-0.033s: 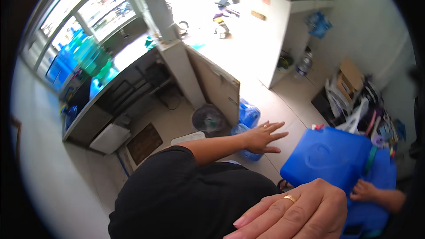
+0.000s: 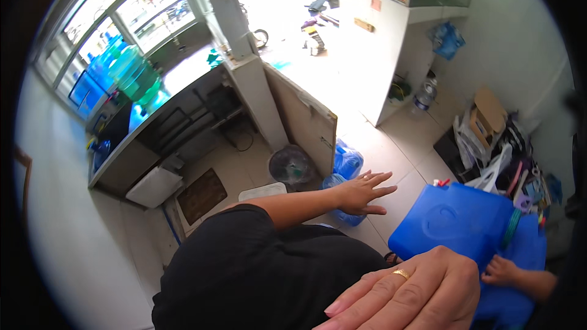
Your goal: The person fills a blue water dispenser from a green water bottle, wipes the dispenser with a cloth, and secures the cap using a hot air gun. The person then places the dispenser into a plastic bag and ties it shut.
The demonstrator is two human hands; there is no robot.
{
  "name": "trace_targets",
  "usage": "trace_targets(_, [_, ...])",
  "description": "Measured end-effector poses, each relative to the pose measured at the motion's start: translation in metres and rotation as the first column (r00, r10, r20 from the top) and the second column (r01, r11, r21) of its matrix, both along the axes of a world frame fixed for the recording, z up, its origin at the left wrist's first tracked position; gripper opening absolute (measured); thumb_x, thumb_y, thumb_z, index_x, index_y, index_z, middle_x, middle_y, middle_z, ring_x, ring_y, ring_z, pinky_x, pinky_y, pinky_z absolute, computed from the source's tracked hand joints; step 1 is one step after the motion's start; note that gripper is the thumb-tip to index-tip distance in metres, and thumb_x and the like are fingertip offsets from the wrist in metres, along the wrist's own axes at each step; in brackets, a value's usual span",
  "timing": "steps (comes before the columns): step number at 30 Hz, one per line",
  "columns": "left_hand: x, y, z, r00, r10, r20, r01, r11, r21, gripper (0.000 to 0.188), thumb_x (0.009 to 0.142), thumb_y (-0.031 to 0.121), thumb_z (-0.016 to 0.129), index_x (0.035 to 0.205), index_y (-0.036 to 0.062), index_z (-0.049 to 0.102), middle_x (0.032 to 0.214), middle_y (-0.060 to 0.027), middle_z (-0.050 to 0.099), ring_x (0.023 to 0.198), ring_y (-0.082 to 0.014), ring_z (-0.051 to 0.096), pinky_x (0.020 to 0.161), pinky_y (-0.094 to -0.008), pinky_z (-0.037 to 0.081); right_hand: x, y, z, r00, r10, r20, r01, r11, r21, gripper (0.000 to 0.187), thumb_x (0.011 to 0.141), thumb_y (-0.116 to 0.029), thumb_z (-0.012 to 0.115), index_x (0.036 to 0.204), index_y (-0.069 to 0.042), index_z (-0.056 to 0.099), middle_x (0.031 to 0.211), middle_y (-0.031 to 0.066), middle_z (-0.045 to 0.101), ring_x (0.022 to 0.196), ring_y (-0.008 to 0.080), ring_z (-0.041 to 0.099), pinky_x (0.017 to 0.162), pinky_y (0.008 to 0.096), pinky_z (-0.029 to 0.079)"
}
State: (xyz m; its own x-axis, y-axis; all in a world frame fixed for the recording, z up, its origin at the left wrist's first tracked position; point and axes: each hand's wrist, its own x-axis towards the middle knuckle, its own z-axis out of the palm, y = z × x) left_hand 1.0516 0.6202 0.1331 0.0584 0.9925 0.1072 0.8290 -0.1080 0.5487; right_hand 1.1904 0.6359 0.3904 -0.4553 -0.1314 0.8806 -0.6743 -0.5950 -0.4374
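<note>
My left hand [image 2: 362, 193] reaches out to the right from a black sleeve, its fingers spread and holding nothing. Below it on the floor are blue clear plastic jugs [image 2: 347, 162], apart from the hand as far as I can see. Close up at the bottom, my right hand [image 2: 416, 296] shows its back and a gold ring; its fingers are bent and pressed together, its palm hidden. Just beyond it lies a large blue jerrycan [image 2: 449, 217] with a red tap. A further hand [image 2: 502, 270], apparently another person's, comes from the right edge and rests against the blue containers.
At left runs a counter [image 2: 150, 119] with a green water bottle [image 2: 136, 74] on it. A wooden panel [image 2: 302, 119] stands by the pillar, a bagged bin [image 2: 292, 165] at its foot. Bags and a cardboard box [image 2: 486, 119] crowd the right wall. A scooter [image 2: 315, 30] is outside.
The whole view has shifted a little, so the room sits slightly lower and further right. Both my hands keep nearly the same pose, and the other hand stays by the blue containers.
</note>
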Motion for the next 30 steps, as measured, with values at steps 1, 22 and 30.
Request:
trace_targets(1, [-0.007,-0.011,0.0,0.999,0.043,0.002,-0.043,0.999,-0.021,0.072,0.097,0.055,0.049,0.152,0.0121,0.031,0.156,-0.0288,0.02,0.143,-0.0462,0.025,0.118,-0.0526,0.019,-0.004,0.003,0.005,1.0,0.018,0.002,-0.018,1.0,0.014,0.038,0.094,-0.021,0.063,0.098,0.017,0.069,0.1,0.0351,0.067,0.097,0.0462,0.067,0.093,0.0471,0.052])
trace_targets(22, [-0.062,-0.016,-0.036,0.98,0.199,0.014,-0.197,0.977,-0.088,0.066,0.094,0.045,0.061,0.147,0.01,0.042,0.152,-0.0262,0.033,0.135,-0.0447,0.038,0.111,-0.0507,0.032,0.038,0.129,0.019,0.922,-0.383,-0.06,0.386,0.892,0.234,0.032,0.101,-0.027,0.051,0.097,0.001,0.067,0.106,0.0227,0.068,0.106,0.0386,0.065,0.102,0.0506,0.044])
trace_targets(30, [-0.069,0.036,-0.035,0.971,0.01,0.24,0.005,0.998,-0.065,0.057,0.094,0.029,0.065,0.14,0.0019,0.047,0.144,-0.0253,0.046,0.135,-0.0403,0.042,0.11,-0.045,0.035,0.178,0.118,-0.017,-0.149,-0.968,0.201,0.915,-0.058,0.4,0.06,0.089,-0.067,0.053,0.092,-0.006,0.055,0.09,0.0118,0.057,0.082,0.0236,0.058,0.092,0.0453,0.047])
